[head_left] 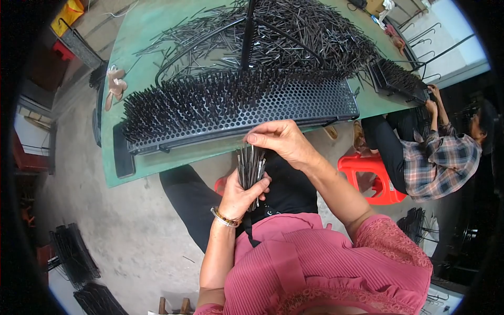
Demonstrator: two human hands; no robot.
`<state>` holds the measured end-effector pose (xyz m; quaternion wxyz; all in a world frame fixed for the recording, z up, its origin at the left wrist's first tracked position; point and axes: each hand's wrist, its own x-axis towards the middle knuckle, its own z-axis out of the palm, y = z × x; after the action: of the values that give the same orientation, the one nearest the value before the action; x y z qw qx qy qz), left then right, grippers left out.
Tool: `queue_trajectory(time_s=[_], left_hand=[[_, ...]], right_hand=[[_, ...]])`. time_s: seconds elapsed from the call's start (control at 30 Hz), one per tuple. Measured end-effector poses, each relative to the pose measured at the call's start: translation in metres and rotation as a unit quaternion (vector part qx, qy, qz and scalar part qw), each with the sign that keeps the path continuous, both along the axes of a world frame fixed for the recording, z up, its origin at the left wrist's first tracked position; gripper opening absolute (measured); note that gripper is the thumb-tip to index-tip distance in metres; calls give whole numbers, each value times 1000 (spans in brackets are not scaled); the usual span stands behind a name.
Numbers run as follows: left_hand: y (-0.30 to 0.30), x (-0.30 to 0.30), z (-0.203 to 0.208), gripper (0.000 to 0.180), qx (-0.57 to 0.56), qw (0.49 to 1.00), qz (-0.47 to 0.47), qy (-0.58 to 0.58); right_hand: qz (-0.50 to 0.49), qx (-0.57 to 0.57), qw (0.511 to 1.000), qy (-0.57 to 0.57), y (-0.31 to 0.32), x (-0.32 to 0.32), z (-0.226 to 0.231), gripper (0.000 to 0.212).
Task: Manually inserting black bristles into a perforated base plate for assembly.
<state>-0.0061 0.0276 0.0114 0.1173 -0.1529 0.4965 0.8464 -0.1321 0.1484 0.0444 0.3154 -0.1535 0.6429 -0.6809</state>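
Observation:
My left hand (239,197) is wrapped around a bundle of thin dark sticks (251,167), held upright above my lap. Over the top of that bundle, my right hand (287,143) pinches thumb and forefinger at the upper end of one stick. Just beyond my hands, a long black perforated rack (310,102) rests tilted on the table. Dark sticks (178,105) stand densely in its holes on the left and along the back. Toward the front right, many of its holes show bare.
A large loose heap of dark sticks (320,34) covers the green table (121,167) behind the rack. Black metal bars (248,42) rise there. At right, another person (441,157) works at a similar rack (396,79), near a red stool (367,176). Crumpled gloves (115,85) lie at left.

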Motion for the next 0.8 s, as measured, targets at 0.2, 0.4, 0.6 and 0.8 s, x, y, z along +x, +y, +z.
queue_trajectory(time_s=[0.2, 0.4, 0.6, 0.8], left_hand=[[-3, 1, -9, 24, 24, 999, -25, -4], [1, -1, -6, 26, 73, 997, -20, 9], [-2, 1, -7, 33, 87, 996, -23, 5], [-2, 0, -10, 34, 98, 995, -22, 6]], right_hand=[[-110, -27, 984, 134, -1, -18, 17, 21], [-163, -7, 933, 320, -18, -44, 19, 17], [-165, 17, 904, 394, -27, -48, 12, 16], [-193, 6, 917, 350, -27, -44, 8, 16]])
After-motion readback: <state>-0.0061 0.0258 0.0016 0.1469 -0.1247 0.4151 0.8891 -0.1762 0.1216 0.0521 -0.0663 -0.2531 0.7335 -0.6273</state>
